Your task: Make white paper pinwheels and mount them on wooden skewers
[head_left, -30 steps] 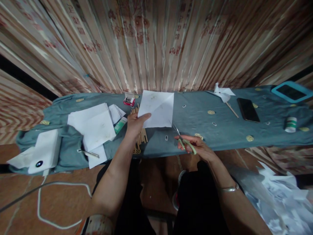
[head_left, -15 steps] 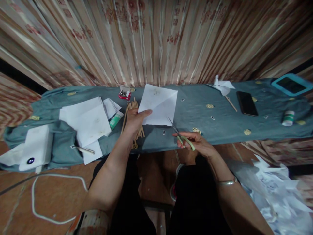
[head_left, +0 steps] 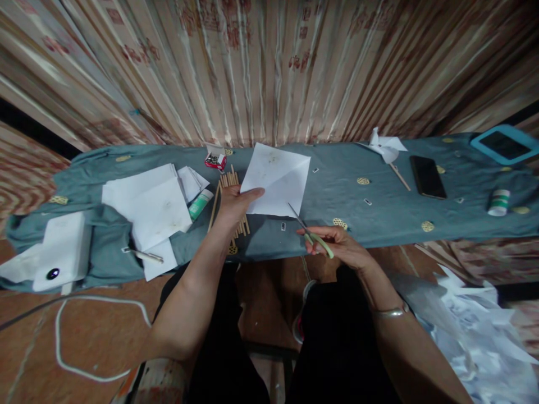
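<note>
My left hand (head_left: 239, 203) grips the left edge of a white square sheet of paper (head_left: 278, 174), its thumb on top and its fingers hidden below. A crease runs across the sheet. In my right hand (head_left: 337, 246) is a pair of scissors (head_left: 311, 234) with light green handles, its blades at the sheet's lower right edge. Thin wooden sticks (head_left: 227, 180) lie in a bundle under and beside my left hand. A small red box (head_left: 215, 160) of metal pins or tacks stands open behind the sticks.
Left on the cloth-covered table (head_left: 337, 196) lie stacked papers (head_left: 154, 210), a green tube (head_left: 200, 205), a pen (head_left: 147, 256) and a white device (head_left: 63, 252). To the right are a paper pinwheel (head_left: 385, 150), a phone (head_left: 427, 177), a blue-framed tablet (head_left: 504, 144) and a green-white tube (head_left: 499, 202).
Very little differs. The paper sheet has shifted slightly to the right in view, and the scissors stay at its lower edge.
</note>
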{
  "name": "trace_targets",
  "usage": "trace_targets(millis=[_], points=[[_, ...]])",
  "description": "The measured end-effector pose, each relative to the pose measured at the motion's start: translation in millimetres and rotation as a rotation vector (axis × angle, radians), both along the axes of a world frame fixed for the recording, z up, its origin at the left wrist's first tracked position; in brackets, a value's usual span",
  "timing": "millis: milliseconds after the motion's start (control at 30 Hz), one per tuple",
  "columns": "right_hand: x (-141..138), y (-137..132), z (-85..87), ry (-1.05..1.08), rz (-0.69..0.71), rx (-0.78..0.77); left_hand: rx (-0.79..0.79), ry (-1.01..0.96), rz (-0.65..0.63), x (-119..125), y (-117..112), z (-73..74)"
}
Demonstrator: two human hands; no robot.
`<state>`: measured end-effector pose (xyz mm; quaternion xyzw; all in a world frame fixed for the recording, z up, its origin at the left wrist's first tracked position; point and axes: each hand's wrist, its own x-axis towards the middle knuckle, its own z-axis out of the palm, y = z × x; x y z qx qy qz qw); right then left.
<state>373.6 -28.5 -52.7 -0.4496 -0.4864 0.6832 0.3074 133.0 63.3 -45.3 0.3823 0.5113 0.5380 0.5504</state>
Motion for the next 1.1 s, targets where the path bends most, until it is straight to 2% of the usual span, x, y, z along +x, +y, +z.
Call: trace_targets(millis=[533,767,1100], points=[[-2.4,-1.1,-1.1,-0.052,-0.048,-0.032,-0.060,0.034,0.023,0.4,-0.8,3.3],[-4.5,-0.2,-5.2,-0.052,-0.075,0.034,-0.063,0.070,-0.038,1.5,-3.2,-4.5],[-4.9,-0.2,-6.1,-0.046,-0.103,0.008,-0.087,0.060,-0.075,3.5,-5.9,-4.3]])
